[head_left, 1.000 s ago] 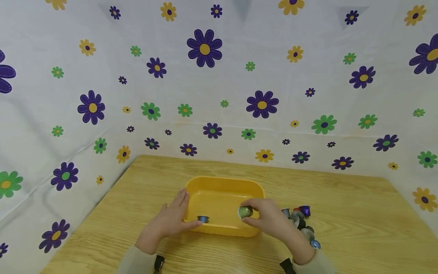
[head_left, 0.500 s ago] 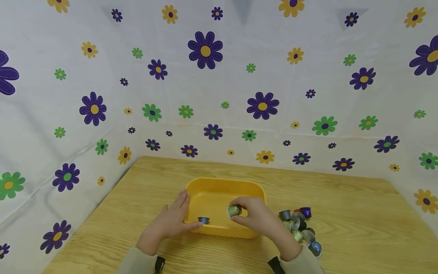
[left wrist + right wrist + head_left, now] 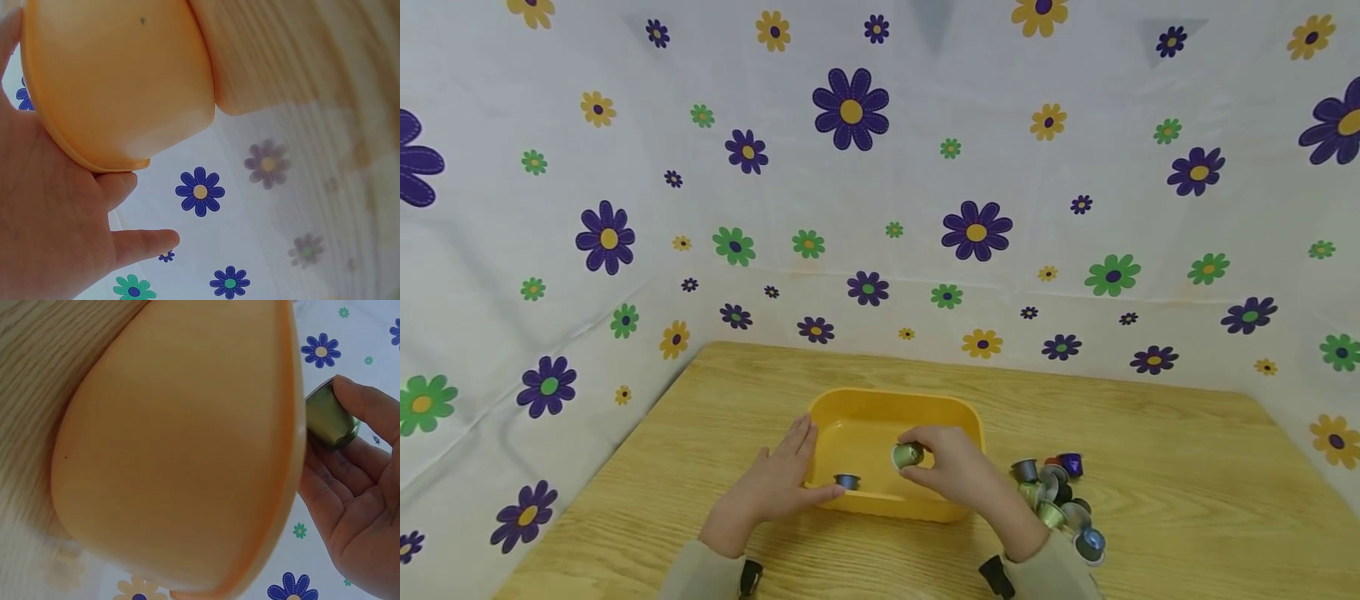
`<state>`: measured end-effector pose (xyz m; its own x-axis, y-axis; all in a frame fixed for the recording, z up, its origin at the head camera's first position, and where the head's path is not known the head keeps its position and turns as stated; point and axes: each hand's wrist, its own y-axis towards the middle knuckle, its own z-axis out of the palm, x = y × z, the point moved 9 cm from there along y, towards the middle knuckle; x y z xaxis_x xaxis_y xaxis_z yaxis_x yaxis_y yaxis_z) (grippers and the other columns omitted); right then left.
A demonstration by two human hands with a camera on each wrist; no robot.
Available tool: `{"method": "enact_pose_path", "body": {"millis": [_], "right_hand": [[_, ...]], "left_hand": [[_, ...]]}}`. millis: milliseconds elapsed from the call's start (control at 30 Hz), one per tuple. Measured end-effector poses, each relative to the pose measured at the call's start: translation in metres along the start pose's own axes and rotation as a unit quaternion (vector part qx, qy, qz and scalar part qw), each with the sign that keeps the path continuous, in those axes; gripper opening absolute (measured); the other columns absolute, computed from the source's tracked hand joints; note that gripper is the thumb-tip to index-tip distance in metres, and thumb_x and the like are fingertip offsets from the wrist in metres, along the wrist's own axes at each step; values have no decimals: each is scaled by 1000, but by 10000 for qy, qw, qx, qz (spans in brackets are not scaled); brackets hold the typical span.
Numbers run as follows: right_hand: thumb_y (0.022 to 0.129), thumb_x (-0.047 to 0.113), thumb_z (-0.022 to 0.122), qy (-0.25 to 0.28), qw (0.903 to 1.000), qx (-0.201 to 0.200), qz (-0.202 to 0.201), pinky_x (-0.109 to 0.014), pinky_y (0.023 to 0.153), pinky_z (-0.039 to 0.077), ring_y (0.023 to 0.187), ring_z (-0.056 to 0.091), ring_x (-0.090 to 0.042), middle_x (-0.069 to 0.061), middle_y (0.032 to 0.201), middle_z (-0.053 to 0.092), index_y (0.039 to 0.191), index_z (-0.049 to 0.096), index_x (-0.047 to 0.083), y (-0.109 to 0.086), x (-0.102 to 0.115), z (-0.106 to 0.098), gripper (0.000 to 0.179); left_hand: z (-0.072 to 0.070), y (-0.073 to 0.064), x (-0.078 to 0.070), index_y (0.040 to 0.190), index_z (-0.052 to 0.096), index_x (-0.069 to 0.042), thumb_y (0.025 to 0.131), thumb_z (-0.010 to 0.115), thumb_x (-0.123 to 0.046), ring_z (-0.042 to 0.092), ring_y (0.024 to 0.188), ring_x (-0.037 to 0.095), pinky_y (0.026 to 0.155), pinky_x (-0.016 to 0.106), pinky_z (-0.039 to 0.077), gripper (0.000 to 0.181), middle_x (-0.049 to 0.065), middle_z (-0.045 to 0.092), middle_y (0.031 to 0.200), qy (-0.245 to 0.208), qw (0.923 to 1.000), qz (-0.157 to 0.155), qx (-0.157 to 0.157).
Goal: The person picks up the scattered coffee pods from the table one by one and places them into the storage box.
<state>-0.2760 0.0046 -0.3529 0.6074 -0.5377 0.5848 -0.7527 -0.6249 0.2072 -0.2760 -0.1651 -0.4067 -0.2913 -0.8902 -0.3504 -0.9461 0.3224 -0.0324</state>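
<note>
A green coffee capsule point(image 3: 908, 455) is pinched between the thumb and fingers of my right hand point(image 3: 958, 468), above the inside of a yellow plastic tub point(image 3: 917, 507). The right wrist view shows the same green capsule point(image 3: 331, 417) beyond the tub's wall point(image 3: 175, 444). My left hand point(image 3: 775, 483) rests against the tub's left end, fingers straight along the side and thumb on the front rim. In the left wrist view, that hand point(image 3: 56, 206) lies along the rim. One blue-grey capsule point(image 3: 847, 482) sits in the tub, near the front left.
Right of the tub, a loose heap of several capsules point(image 3: 1051, 514) in green, grey, black, blue and purple lies on the wooden table point(image 3: 1180, 483). A white flowered cloth point(image 3: 917, 183) hangs behind the table and at its sides.
My right hand has carried the green capsule left, further over the tub, uncovering more of the heap. The left hand has stayed on the tub.
</note>
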Motion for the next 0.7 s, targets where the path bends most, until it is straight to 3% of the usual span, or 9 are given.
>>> {"method": "enact_pose_path", "body": {"millis": [233,700], "right_hand": [[79,13,67,-227,9997,49,16,-25,70,47,84,58,-15,-5,96,62,106,61,2,2,-5,4,29],[78,15,68,-472,9987,177,122,-23,69,47,84,58,-13,-4,95,63,105,62,3,4,-8,10,30]], "left_hand": [[0,0,-1,138,15,7,79,51,-59,7,132,32,92,64,16,96,20,6,145,-19,10000,17,-22],[2,0,1,138,15,7,78,49,-62,8,132,32,91,64,17,98,19,6,145,36,10000,-30,-42]]}}
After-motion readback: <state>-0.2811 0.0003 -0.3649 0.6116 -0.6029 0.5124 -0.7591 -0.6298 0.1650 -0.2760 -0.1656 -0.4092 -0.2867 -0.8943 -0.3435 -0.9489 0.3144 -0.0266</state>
